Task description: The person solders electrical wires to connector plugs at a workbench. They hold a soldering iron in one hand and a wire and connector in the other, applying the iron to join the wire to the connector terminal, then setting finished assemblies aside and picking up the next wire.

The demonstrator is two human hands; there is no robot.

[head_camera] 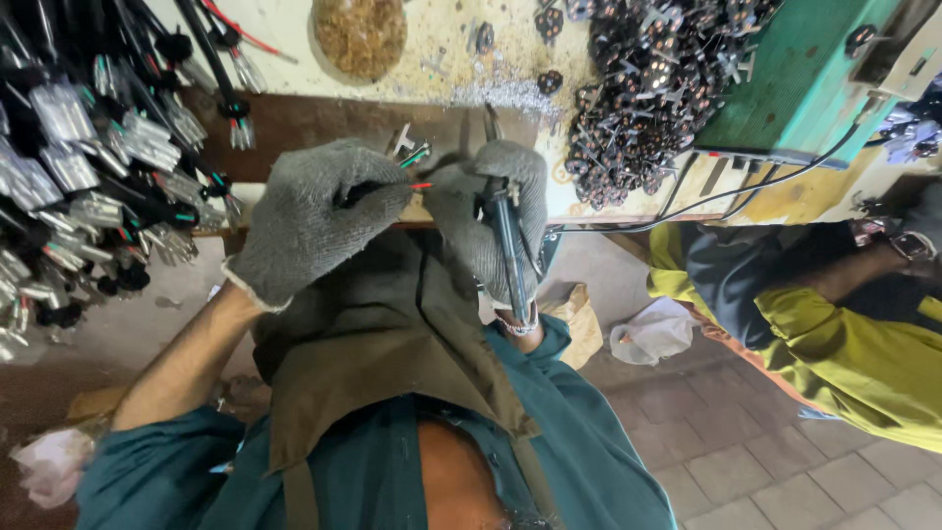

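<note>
Our gloved left hand (319, 218) pinches a cable's thin coloured wires (417, 169) while our right hand (491, 221) is closed around pliers (510, 245), both at twelve o'clock over the tabletop (294, 123). We judge much work done: finished cables (88, 157) pile at ten o'clock, loose plug parts (653, 83) remain at one.

Workbench (442, 59) bears dark metal parts (653, 88) and cable bundles (88, 157).

Soft even daylight, wide-angle edge distortion, slight blur.
</note>
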